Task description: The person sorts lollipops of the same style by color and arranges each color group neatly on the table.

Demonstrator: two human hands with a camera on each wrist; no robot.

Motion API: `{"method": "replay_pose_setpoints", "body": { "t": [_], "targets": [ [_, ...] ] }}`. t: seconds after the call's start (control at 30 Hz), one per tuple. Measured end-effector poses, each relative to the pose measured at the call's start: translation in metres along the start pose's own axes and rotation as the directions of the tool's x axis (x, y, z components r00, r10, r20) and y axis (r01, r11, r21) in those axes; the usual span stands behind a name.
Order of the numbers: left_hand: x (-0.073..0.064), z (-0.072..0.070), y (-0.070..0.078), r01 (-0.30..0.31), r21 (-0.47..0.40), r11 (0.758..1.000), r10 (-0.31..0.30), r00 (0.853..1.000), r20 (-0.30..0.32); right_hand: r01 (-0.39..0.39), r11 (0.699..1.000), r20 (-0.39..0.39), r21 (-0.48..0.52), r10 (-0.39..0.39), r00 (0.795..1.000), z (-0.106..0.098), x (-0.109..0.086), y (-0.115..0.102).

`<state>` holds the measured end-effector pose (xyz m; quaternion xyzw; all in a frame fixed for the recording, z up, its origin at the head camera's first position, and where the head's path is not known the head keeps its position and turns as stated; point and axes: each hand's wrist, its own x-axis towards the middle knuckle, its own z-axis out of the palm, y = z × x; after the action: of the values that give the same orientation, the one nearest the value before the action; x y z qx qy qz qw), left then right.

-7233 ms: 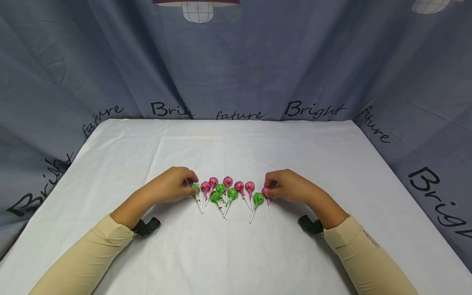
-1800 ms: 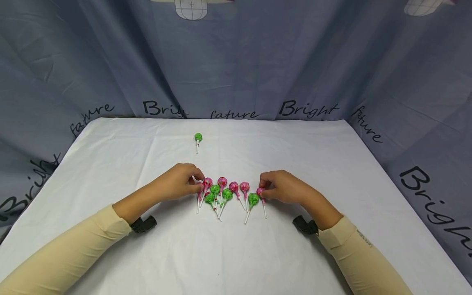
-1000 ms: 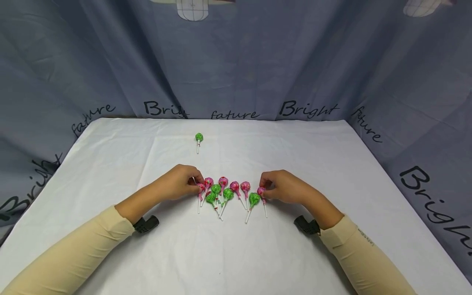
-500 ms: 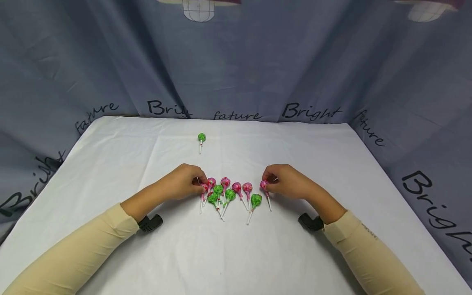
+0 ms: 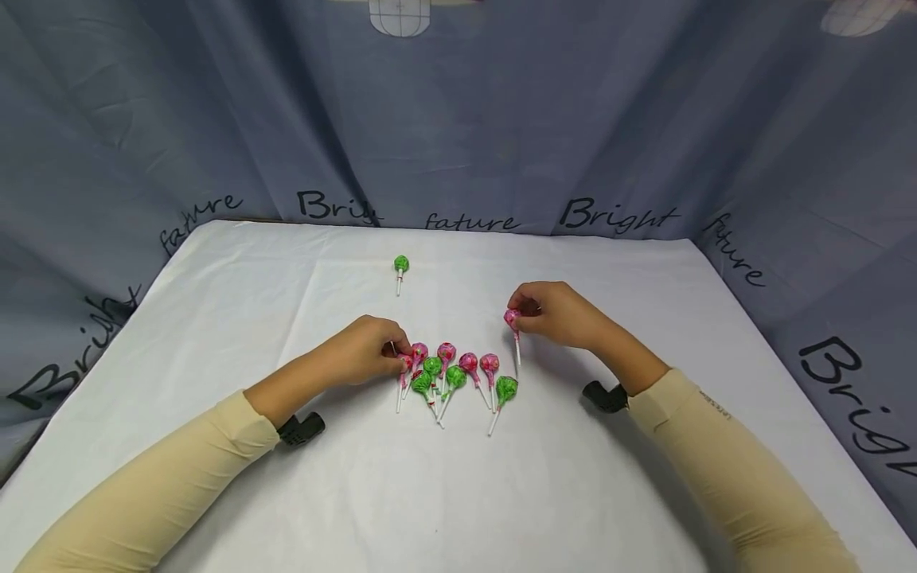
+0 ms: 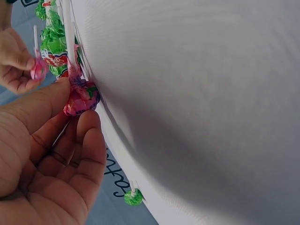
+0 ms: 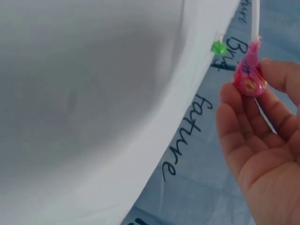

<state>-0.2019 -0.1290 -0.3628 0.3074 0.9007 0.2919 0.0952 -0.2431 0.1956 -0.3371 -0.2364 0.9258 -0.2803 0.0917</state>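
Observation:
My right hand (image 5: 562, 314) pinches a pink lollipop (image 7: 250, 79) by its wrapped head, its white stick pointing toward me, beyond the right end of a cluster of lollipops. At the cluster's left end my left hand (image 5: 361, 350) grips another pink lollipop (image 6: 82, 97) between thumb and fingertips. Between the hands lie several pink and green lollipops, among them a green lollipop (image 5: 454, 377) in the middle and another green lollipop (image 5: 505, 389) at the right. Farther back, a single green lollipop (image 5: 401, 263) lies with its stick toward me.
A white cloth (image 5: 458, 485) covers the table. Grey-blue curtains (image 5: 473, 119) with black lettering hang behind and at both sides. Each wrist carries a black camera, such as the one (image 5: 302, 429) at the left.
A green lollipop went from the left end of the cluster to the far part of the table. Just now my right hand has moved its pink lollipop away from the cluster, toward the back.

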Motion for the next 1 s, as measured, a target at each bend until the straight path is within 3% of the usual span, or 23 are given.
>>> {"method": "replay_pose_setpoints", "body": {
  "t": [0.17,0.43,1.0],
  "targets": [
    [0.003,-0.001,0.001,0.001,0.003,1.000,-0.001,1.000,0.010,0.016,0.999,-0.015,-0.028,-0.017,1.000,-0.007,0.019,-0.002],
    [-0.001,-0.002,-0.004,0.009,-0.004,1.000,-0.009,1.000,-0.014,0.079,0.997,-0.002,-0.010,-0.079,0.997,-0.002,0.066,-0.014],
    [0.001,0.000,0.000,-0.025,0.012,1.000,0.025,1.000,-0.003,0.022,0.999,-0.034,0.045,-0.021,0.999,0.013,0.135,-0.014]
  ]
}}
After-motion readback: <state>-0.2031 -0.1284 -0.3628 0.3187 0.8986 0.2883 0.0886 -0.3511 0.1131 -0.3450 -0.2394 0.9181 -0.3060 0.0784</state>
